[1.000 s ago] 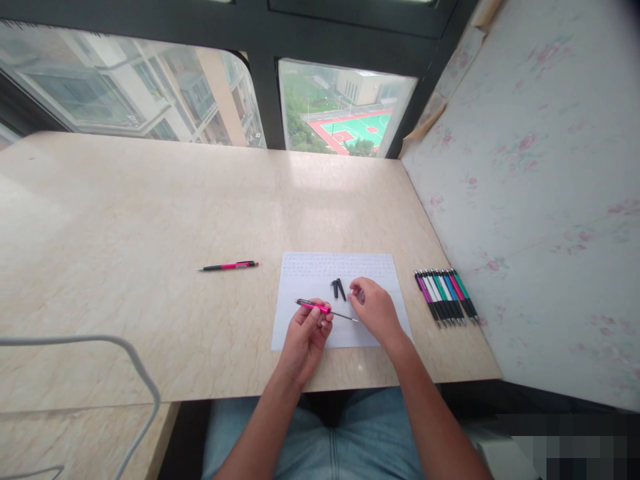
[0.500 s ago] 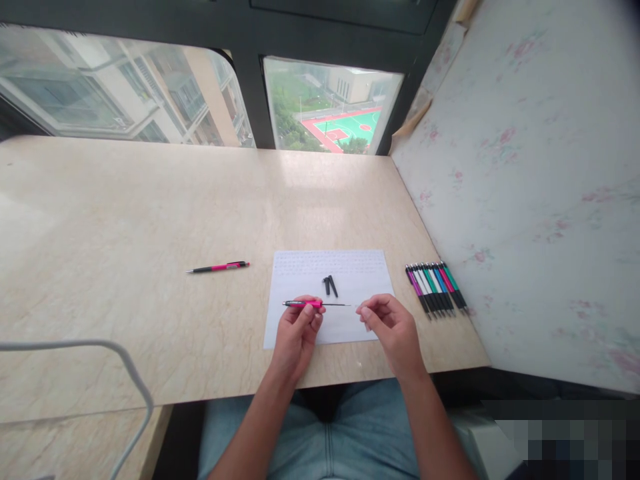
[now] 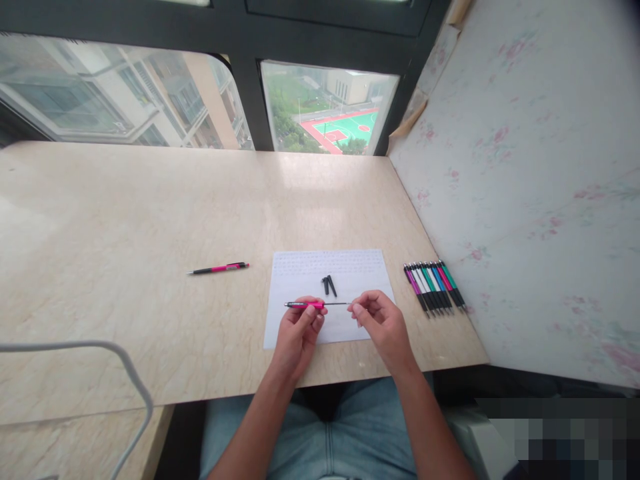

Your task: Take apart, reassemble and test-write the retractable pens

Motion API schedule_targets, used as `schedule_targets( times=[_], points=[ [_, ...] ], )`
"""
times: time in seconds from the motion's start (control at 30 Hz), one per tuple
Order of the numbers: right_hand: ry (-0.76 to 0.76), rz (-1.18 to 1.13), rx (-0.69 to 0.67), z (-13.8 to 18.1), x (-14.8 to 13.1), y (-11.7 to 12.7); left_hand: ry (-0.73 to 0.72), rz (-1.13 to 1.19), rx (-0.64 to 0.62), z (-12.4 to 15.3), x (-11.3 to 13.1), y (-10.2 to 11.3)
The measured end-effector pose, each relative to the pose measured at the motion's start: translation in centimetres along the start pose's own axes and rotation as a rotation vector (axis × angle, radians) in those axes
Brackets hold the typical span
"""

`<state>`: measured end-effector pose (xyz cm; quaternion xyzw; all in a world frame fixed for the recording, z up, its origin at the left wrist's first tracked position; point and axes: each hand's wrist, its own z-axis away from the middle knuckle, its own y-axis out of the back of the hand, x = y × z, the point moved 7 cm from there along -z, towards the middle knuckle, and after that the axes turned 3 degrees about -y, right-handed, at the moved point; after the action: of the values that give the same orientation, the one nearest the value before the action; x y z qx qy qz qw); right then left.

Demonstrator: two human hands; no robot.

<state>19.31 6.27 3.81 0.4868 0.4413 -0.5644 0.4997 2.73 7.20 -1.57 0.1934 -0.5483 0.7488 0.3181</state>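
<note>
The pink pen barrel point(image 3: 314, 305) lies level between the fingers and thumb of my left hand point(image 3: 299, 330), above the paper. From its right end a thin dark refill point(image 3: 336, 304) sticks out toward my right hand point(image 3: 376, 320). The right thumb and fingers are pinched together at the refill's tip; whatever small thing they hold there is hidden. Just beyond my hands, two short black pen parts point(image 3: 329, 286) rest on a white sheet of paper point(image 3: 295, 283) with lines of writing along its top.
A whole pink and black pen point(image 3: 218, 268) lies on the marble-patterned tabletop point(image 3: 150, 213) to the left. Several coloured pens point(image 3: 434, 288) lie in a row by the floral wall point(image 3: 540, 220) on the right. A grey cable point(image 3: 131, 367) curves at the lower left. Windows stand behind.
My right hand has moved left, so its pinched fingers now meet the refill's tip, where a small gap showed before. The left hand and the barrel have hardly moved.
</note>
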Motion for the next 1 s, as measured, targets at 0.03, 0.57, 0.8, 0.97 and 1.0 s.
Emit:
schedule_targets(
  times=[0.03, 0.57, 0.8, 0.97, 1.0],
  points=[
    [-0.001, 0.012, -0.005, 0.0, 0.1, 0.0, 0.003, -0.005, -0.008, 0.0, 0.0, -0.1],
    [0.170, 0.754, 0.031, -1.8, 0.8, -1.2, 0.019, 0.107, 0.013, 0.0, 0.1, 0.1],
    [0.222, 1.093, 0.168, -3.4, 1.5, -3.5, 0.014, 0.112, 0.008, 0.1, 0.1, 0.0],
    [0.226, 1.009, 0.271, -3.5, 0.9, -2.0, 0.017, 0.094, 0.018, 0.0, 0.0, 0.1],
    [0.211, 0.946, 0.277, -3.3, 0.8, -1.2, 0.015, 0.091, 0.021, 0.0, 0.0, 0.2]
  ],
)
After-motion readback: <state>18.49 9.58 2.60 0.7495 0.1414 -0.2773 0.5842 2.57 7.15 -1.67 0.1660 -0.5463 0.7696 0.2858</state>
